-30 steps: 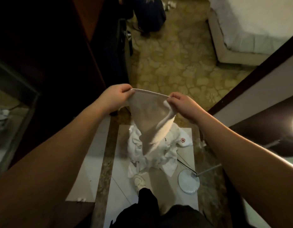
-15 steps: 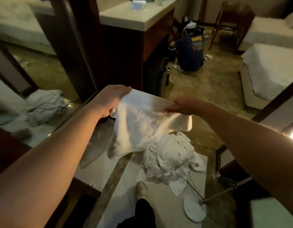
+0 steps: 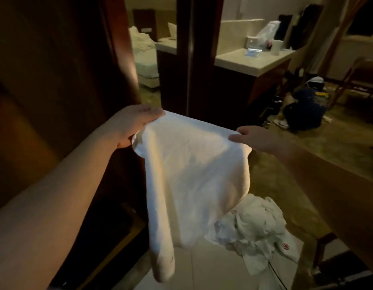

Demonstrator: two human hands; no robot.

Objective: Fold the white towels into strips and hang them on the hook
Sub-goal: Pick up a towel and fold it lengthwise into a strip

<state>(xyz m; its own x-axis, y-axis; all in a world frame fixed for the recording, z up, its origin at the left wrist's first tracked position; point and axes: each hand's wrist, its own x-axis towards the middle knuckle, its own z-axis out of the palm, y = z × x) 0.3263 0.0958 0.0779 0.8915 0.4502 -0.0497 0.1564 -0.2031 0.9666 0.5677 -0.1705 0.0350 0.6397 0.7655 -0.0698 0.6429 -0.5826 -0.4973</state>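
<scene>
the person holds a white towel (image 3: 194, 174) up in the middle of the view, its top edge stretched between both hands. the left hand (image 3: 133, 124), at about ten o'clock from the towel's centre, grips the top left corner with its fingers curled over the edge and the cloth bunched under the palm. the right hand (image 3: 256, 138), at about two o'clock, pinches the top right corner between thumb and fingers. the towel hangs down from that edge in a loose sag, and a long narrow part trails off toward six o'clock, its lower end blurred.

at about five o'clock from the held towel, a crumpled pile of white towels (image 3: 254, 229) lies on the pale tiled floor (image 3: 212, 268); a small red emblem shows on one piece at the pile's right side. dark wooden panelling fills the nine o'clock side. toward one o'clock stands a desk (image 3: 250, 61) with a pale top that carries a plastic bag and a few small items too dim to tell. at three o'clock another person (image 3: 305, 109) in dark clothes crouches on the patterned floor. a bed (image 3: 143, 51) shows through the opening at twelve o'clock.
</scene>
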